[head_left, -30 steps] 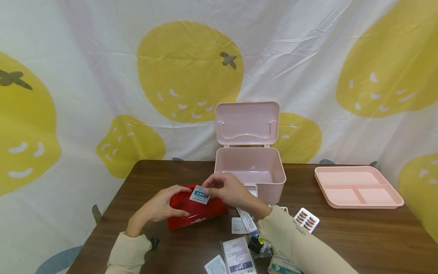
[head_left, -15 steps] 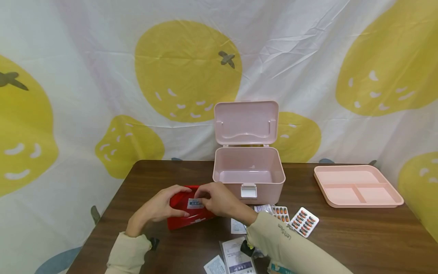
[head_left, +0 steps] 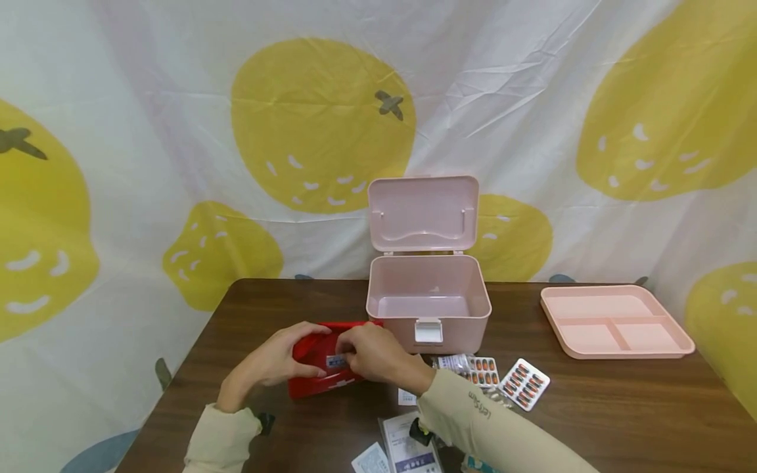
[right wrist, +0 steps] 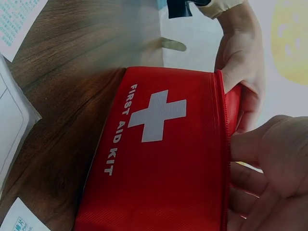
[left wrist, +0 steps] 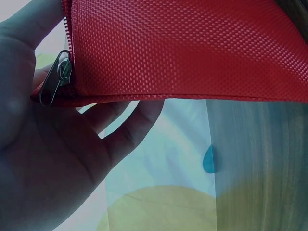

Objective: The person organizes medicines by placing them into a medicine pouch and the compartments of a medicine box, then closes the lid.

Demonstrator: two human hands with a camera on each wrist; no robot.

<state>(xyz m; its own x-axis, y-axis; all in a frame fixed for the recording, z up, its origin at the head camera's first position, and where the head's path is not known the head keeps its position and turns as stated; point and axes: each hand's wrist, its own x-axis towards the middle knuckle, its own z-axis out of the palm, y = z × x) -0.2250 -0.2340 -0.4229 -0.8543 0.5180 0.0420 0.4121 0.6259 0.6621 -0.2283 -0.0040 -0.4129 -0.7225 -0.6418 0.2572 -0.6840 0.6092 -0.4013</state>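
A red first aid kit pouch (head_left: 316,386) with a white cross stands unzipped on the table. My left hand (head_left: 275,358) grips its left end, thumb on the near side and fingers at the far rim. In the left wrist view the zipper pull (left wrist: 55,79) hangs by the palm of that hand. My right hand (head_left: 378,355) reaches into the mouth of the pouch, pinching a small white and blue sachet (head_left: 336,360), which shows just inside the opening. Its fingertips are hidden behind the pouch's red front (right wrist: 192,163) in the right wrist view.
Behind stands a pink box (head_left: 455,335) with its lid (head_left: 422,213) raised. Capsule blister packs (head_left: 525,384), a flat packaged item (head_left: 408,440) and a paper sachet (head_left: 371,458) lie near my right forearm. A pink divided tray (head_left: 618,341) sits at the right.
My right hand has moved down with the sachet, from above the pouch to inside its opening. The left hand keeps its grip on the pouch.
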